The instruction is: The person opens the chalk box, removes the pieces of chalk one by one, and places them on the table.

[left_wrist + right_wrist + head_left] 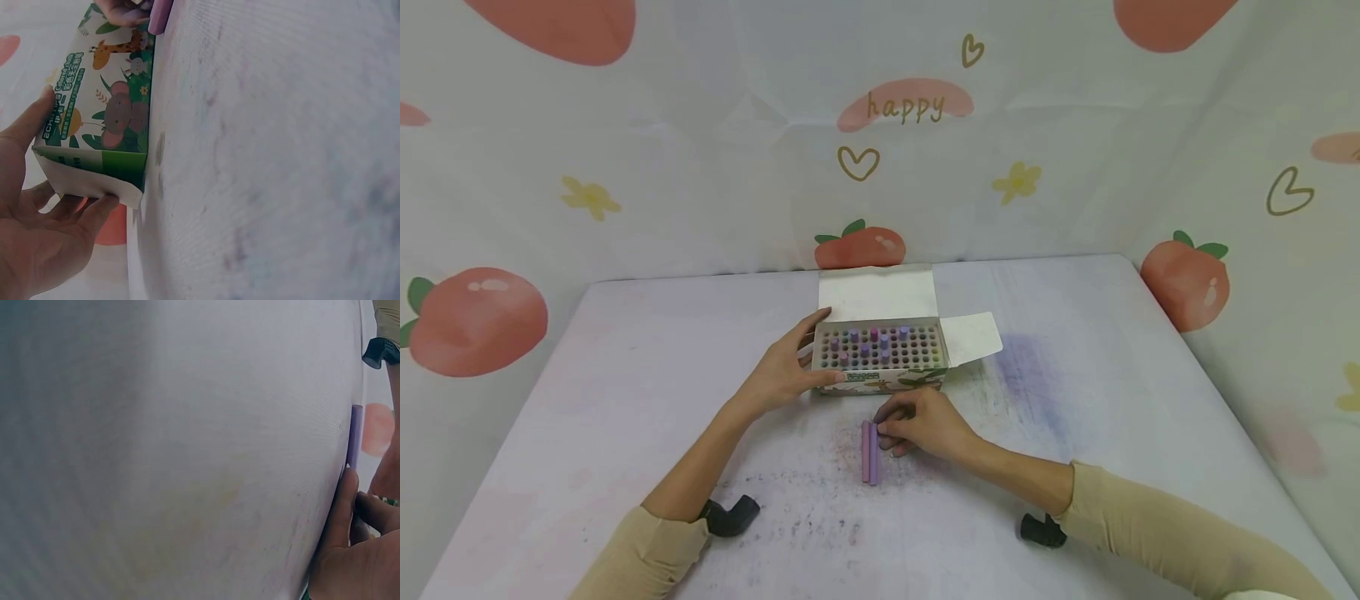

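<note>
An open cardboard box (880, 382) printed with animals stands on the table, its inside a grid of holes with several purple and pink chalk sticks (884, 342) poking up. My left hand (782, 371) grips the box's left end, thumb on the printed front and fingers round the side flap (87, 181). In front of the box, a mauve chalk stick (866, 454) and a purple chalk stick (874, 462) lie side by side. My right hand (928, 423) has thumb and curled fingertips pinching the far end of the purple one, which shows in the right wrist view too.
The box's lid (876, 293) is folded back behind it and a white flap (972, 337) sticks out to the right. Purple smudges (1030, 371) and dark specks mark the white table (700, 333). A printed cloth (715, 150) hangs behind.
</note>
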The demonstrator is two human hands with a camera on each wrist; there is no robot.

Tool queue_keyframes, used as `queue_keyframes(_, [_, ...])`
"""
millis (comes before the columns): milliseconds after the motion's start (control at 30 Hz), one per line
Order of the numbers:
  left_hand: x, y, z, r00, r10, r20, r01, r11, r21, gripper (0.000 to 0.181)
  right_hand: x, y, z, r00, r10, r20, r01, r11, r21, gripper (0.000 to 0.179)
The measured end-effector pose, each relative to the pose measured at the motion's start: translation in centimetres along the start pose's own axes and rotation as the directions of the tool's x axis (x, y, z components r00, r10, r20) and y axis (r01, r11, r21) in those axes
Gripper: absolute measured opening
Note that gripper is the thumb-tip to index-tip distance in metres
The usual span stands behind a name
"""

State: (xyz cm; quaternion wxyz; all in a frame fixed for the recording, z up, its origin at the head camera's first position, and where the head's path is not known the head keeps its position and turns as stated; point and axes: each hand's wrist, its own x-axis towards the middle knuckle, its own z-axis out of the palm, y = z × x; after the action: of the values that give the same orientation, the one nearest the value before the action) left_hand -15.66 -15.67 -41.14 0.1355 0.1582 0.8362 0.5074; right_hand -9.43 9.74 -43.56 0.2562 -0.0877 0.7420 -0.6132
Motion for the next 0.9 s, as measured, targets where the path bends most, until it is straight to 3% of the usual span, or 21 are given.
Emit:
queue_keyframes(433, [-0.1, 0.1, 0.1, 1.000, -0.013, 0.001, 0.013, 1.000, -0.011, 0.100, -0.5, -0.8, -0.2, 0.999, -0.011, 0.041, 0.010, 1.000, 0.007, 0.017])
queue_keyframes(567, [-0.1, 0.2, -0.1, 1.000, -0.013, 0.002, 0.013, 1.000, -0.010, 0.098, -0.7, -1.7, -0.7, 0.995, -0.075, 0.058, 0.080, 0.993, -0.087, 0.017])
queue_keyframes(667, [-0.1, 0.2, -0.1, 1.000, -0.014, 0.002, 0.014, 1.000, -0.010, 0.098, -0.7, -2.6, -1.3, 0.985, -0.159, 0.067, 0.169, 0.970, -0.177, 0.018])
queue_keyframes(900, [-0.2, 0.3, -0.1, 1.000, -0.009, 0.003, 0.009, 1.000, -0.010, 0.098, -0.7, -4.1, -2.6, 0.962, -0.258, 0.086, 0.270, 0.940, -0.210, 0.020])
